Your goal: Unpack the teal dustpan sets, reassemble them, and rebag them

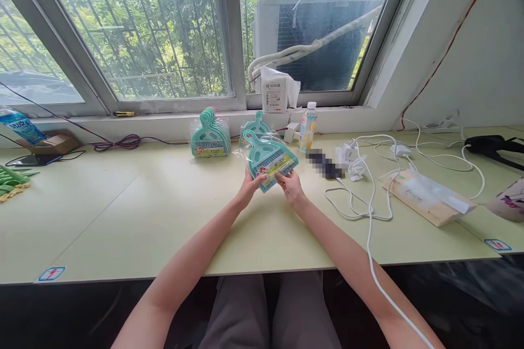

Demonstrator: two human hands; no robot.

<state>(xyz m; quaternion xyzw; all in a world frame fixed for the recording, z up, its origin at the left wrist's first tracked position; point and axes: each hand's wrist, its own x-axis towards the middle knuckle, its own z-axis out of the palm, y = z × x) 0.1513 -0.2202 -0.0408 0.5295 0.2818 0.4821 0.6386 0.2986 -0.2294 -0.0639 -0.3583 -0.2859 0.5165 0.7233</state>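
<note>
Between my two hands is a mint-green mini dustpan and brush set [270, 162] in a clear plastic wrapper, tilted with its handle up and to the left. My left hand [248, 185] grips its lower left edge, thumb across the front label. On the lower right side, my right hand [291, 184] pinches the set with the thumb on the front. Just behind it stands another wrapped dustpan set [258, 121], partly covered by the held one. To the left, a stack of similar dustpan sets [210, 133] stands upright near the window sill.
A drink bottle [308, 126] and a tissue pack [275, 92] stand behind, to the right. White cables [370, 196] trail across the right side, one over my right forearm. A flat tissue packet [428, 196] lies farther right; a cardboard box [57, 143] sits far left.
</note>
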